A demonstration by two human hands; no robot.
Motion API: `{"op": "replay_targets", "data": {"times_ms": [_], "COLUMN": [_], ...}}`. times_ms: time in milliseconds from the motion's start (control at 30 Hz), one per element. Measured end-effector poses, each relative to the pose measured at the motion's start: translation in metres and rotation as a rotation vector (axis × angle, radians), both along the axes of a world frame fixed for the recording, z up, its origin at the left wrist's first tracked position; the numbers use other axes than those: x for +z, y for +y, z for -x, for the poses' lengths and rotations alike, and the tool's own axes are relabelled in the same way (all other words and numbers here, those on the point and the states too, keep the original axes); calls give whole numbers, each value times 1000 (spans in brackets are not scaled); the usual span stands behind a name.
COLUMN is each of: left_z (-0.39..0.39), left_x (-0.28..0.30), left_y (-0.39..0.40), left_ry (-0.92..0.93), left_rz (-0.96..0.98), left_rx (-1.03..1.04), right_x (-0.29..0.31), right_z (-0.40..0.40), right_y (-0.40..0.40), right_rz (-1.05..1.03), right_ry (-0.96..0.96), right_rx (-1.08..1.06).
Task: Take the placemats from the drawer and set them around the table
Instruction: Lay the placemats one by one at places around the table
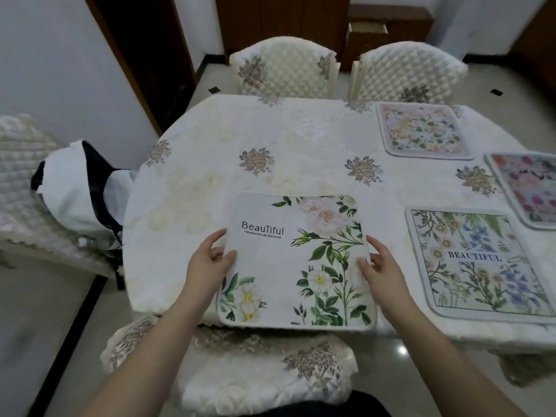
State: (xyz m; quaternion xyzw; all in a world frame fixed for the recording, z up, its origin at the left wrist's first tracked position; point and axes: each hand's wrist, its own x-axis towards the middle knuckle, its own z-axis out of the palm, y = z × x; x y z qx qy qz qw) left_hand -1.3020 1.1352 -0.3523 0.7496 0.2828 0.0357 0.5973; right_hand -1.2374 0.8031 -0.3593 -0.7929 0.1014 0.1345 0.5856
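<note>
Both hands [207, 263] at the placemat [296, 260] edges

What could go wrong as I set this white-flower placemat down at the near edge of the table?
1. The white-flower placemat, gripped at its sides by the left hand and right hand, already overhangs the table edge near the chair; released like this, it might slide off.
2. Pushing it forward could ruck up the loose tablecloth.
3. Shifting it right may crowd the wildflower placemat.
</note>
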Motion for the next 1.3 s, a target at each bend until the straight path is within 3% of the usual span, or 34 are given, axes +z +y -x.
{"op": "replay_targets", "data": {"times_ms": [300, 667, 833, 1167, 1300], "left_z": [-19, -44, -51, -53, -49], "left_x": [-19, -54, -69, -82, -89], "left_y": [-9, 21, 30, 41, 37], "left_ry": [109, 159, 214, 167, 111], "left_rz": [-17, -46, -294, -376, -637], "left_rx": [-1, 3, -165, -191, -263], "right_x": [-31, -55, -63, -64, -64], "right_z": [-19, -39, -30, -12, -1], "right_y": [-14, 16, 34, 38, 50], "right_rz": [-81, 112, 266, 445, 524], "right_ry": [149, 100, 78, -25, -85], "right_rx": [25, -37, -57, -105, -80]}}
